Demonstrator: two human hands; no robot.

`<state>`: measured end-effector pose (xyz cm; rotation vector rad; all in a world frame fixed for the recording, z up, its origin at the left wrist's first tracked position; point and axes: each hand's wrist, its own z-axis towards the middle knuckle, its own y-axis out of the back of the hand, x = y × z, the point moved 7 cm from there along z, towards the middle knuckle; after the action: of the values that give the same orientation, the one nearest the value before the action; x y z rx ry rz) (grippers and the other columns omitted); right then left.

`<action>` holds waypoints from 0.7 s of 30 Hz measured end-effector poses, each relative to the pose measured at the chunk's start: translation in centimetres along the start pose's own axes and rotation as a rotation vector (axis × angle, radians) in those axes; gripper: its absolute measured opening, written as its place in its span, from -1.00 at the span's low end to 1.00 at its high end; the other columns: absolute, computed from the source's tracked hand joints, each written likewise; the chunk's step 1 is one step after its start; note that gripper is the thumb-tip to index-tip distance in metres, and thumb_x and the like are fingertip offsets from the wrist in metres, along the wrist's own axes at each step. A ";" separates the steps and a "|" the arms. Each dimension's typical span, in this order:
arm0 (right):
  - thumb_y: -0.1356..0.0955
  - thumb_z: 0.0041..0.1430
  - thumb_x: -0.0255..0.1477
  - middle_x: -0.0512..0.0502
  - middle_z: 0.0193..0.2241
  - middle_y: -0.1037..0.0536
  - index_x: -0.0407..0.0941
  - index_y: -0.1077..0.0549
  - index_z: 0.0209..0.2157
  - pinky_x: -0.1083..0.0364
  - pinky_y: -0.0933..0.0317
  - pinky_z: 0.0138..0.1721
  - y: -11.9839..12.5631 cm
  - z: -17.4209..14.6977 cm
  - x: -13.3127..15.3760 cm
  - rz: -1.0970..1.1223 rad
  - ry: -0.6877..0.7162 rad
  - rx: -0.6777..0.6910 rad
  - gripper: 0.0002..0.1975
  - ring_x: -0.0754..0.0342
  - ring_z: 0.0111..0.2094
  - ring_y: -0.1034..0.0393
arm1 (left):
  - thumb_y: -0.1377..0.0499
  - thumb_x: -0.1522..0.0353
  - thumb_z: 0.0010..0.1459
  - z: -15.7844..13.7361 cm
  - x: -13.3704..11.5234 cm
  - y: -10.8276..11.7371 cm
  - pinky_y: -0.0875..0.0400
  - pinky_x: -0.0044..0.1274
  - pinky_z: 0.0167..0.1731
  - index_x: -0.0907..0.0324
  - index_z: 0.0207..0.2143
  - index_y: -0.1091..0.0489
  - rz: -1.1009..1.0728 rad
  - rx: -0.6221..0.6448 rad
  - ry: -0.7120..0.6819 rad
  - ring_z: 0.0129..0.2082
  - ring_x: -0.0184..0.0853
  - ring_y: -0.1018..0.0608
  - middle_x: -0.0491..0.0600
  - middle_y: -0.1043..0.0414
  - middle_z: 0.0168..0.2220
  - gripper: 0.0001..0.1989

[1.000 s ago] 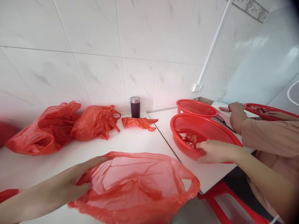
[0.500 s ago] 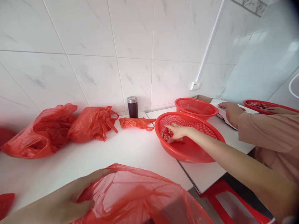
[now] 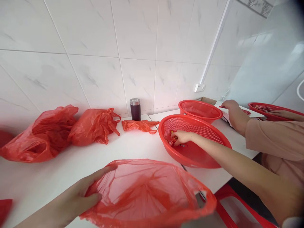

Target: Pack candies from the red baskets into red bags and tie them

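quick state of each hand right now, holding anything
Left hand: closed on the edge of the red bag.
Right hand: curled at packets in the red basket; whether it grips any cannot be told.

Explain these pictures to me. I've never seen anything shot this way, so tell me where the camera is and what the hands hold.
There is no machine here: a person works bare-handed, and one head-worn camera, looking forward and down, takes every picture. The left hand holds an open red plastic bag by its edge. The right hand reaches into a red basket, its fingers among small packets. On the white table also lie more red bags, and a dark cup with a silver lid stands behind. The pinkish sleeve at the picture's right belongs to another person.
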<state>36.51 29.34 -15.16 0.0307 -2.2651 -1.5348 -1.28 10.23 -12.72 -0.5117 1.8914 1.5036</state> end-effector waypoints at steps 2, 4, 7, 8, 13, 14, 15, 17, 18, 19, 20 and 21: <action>-0.43 -0.05 -0.37 -0.12 -0.26 -0.47 -0.13 -0.44 -0.19 0.10 -0.29 -0.29 1.9 -1.2 1.3 0.063 0.062 -0.027 -0.67 -0.02 -0.26 -0.42 | -0.18 0.20 0.00 -0.3 -0.3 0.2 -0.47 -0.39 -0.06 -0.08 0.22 -0.26 -0.088 0.020 0.040 0.12 -0.03 -0.43 -0.07 -0.31 0.21 -0.34; -0.37 0.09 -0.31 -0.10 -0.23 -0.47 -0.10 -0.38 -0.12 0.14 -0.30 -0.29 4.3 -3.2 3.8 0.139 0.132 -0.061 -0.68 0.04 -0.26 -0.43 | -0.19 0.21 0.00 -0.6 -1.0 0.2 -0.50 -0.39 -0.14 -0.08 0.23 -0.23 -0.164 0.027 0.082 0.04 -0.02 -0.48 -0.04 -0.37 0.16 -0.31; -0.31 0.19 -0.21 -0.04 -0.26 -0.48 -0.04 -0.29 0.00 0.15 -0.32 -0.31 6.8 -7.2 10.2 0.400 0.304 -0.047 -0.62 0.10 -0.30 -0.44 | -0.15 0.25 0.04 -0.8 -2.2 -0.8 -0.50 -0.47 -0.35 -0.07 0.30 -0.08 -0.239 0.082 0.147 -0.28 -0.17 -0.56 -0.03 -0.54 -0.12 -0.26; -0.33 0.16 -0.21 0.00 -0.30 -0.49 -0.03 -0.27 0.02 0.15 -0.33 -0.31 6.9 -8.6 12.9 0.531 0.393 0.000 -0.59 0.11 -0.32 -0.45 | -0.13 0.28 0.06 -0.7 -2.6 -1.4 -0.48 -0.50 -0.41 -0.06 0.33 0.00 -0.260 0.105 0.170 -0.38 -0.24 -0.53 -0.06 -0.54 -0.25 -0.24; -0.39 0.10 -0.23 0.10 -0.42 -0.51 0.05 -0.37 -0.14 0.13 -0.37 -0.36 -1.1 -11.9 22.3 0.515 0.509 0.481 -0.72 0.11 -0.39 -0.47 | -0.07 0.39 0.07 -0.8 -4.0 -3.8 -0.43 -0.58 -0.49 -0.01 0.37 0.38 -0.346 0.163 0.258 -0.44 -0.35 -0.45 -0.09 -0.45 -0.30 -0.09; -0.40 0.07 -0.21 0.09 -0.45 -0.51 0.07 -0.40 -0.19 0.11 -0.36 -0.38 -2.9 -11.2 22.5 0.390 0.475 0.449 -0.74 0.08 -0.41 -0.47 | -0.07 0.41 0.06 -1.0 -4.0 -4.1 -0.43 -0.58 -0.49 -0.02 0.37 0.40 -0.343 0.167 0.277 -0.44 -0.36 -0.45 -0.09 -0.44 -0.30 -0.07; -0.42 0.03 -0.19 0.06 -0.46 -0.51 0.07 -0.42 -0.24 0.07 -0.36 -0.39 -4.2 -10.1 22.2 0.259 0.429 0.367 -0.76 0.04 -0.41 -0.47 | -0.06 0.43 0.05 -1.2 -3.9 -4.3 -0.44 -0.58 -0.50 -0.03 0.37 0.40 -0.334 0.168 0.291 -0.45 -0.37 -0.44 -0.11 -0.42 -0.33 -0.07; -0.45 -0.02 -0.18 -0.01 -0.40 -0.53 0.09 -0.46 -0.29 0.01 -0.37 -0.34 -5.9 -7.8 21.0 0.058 0.353 0.192 -0.76 -0.05 -0.36 -0.49 | -0.03 0.46 0.04 -1.6 -3.6 -4.3 -0.43 -0.59 -0.51 -0.03 0.37 0.39 -0.312 0.158 0.289 -0.49 -0.38 -0.42 -0.14 -0.39 -0.40 -0.08; -0.46 -0.02 -0.17 -0.02 -0.35 -0.54 0.10 -0.48 -0.29 -0.01 -0.37 -0.30 -6.5 -6.9 20.5 0.001 0.337 0.144 -0.76 -0.08 -0.32 -0.49 | -0.02 0.46 0.03 -1.7 -3.5 -4.2 -0.43 -0.60 -0.52 -0.02 0.37 0.38 -0.307 0.153 0.276 -0.50 -0.39 -0.42 -0.14 -0.38 -0.42 -0.08; -0.45 -0.02 -0.17 -0.02 -0.30 -0.55 0.12 -0.49 -0.26 -0.02 -0.38 -0.26 -7.0 -6.2 20.0 -0.031 0.342 0.129 -0.75 -0.10 -0.27 -0.49 | -0.01 0.47 0.03 -1.9 -3.3 -4.1 -0.42 -0.60 -0.52 -0.01 0.37 0.38 -0.304 0.151 0.267 -0.51 -0.39 -0.42 -0.13 -0.39 -0.41 -0.09; -0.46 -0.01 -0.17 -0.01 -0.26 -0.55 0.13 -0.50 -0.23 -0.02 -0.38 -0.24 -7.3 -5.8 19.6 -0.055 0.356 0.140 -0.73 -0.11 -0.23 -0.48 | 0.00 0.47 0.03 -2.0 -3.0 -4.0 -0.42 -0.60 -0.52 -0.01 0.37 0.39 -0.302 0.148 0.266 -0.51 -0.39 -0.42 -0.12 -0.40 -0.40 -0.09; -0.48 -0.04 -0.18 -0.01 -0.22 -0.55 0.15 -0.50 -0.19 -0.01 -0.38 -0.24 -7.5 -5.6 19.2 -0.077 0.367 0.149 -0.68 -0.13 -0.19 -0.47 | -0.01 0.46 0.03 -2.2 -2.8 -3.8 -0.43 -0.60 -0.52 -0.01 0.37 0.39 -0.300 0.147 0.275 -0.52 -0.39 -0.43 -0.11 -0.41 -0.39 -0.08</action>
<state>19.21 16.79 -14.07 0.4118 -2.0944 -1.2698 2.68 6.87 -13.17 -0.9261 2.0054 1.1358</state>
